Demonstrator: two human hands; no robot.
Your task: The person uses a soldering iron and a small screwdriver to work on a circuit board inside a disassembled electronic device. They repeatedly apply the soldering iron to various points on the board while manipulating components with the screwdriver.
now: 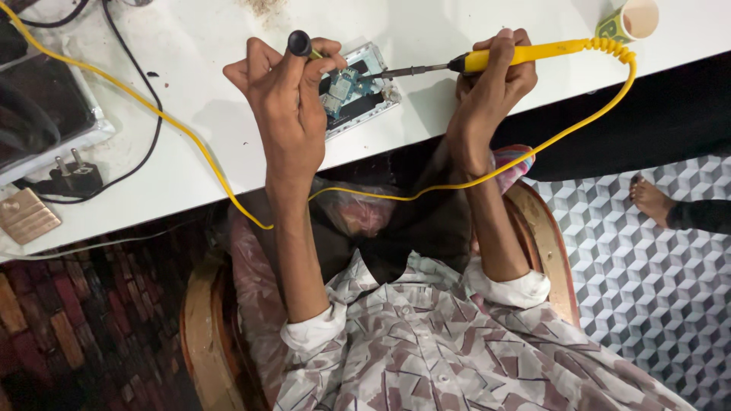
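Soldering in progress: right hand, fingers clamped on the yellow iron, is bringing its tip to the board in the phone at the counter edge, left hand fingers pinching a black-capped tool above the board; steady contact seems needed next.

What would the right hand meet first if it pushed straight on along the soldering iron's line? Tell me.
Judging by the picture, the right hand drives the yellow soldering iron leftward; its tip would first meet the small circuit board, then the left hand.

Pale shirt with maroon and grey angular print, white cuffs rolled near the elbows, bare forearms
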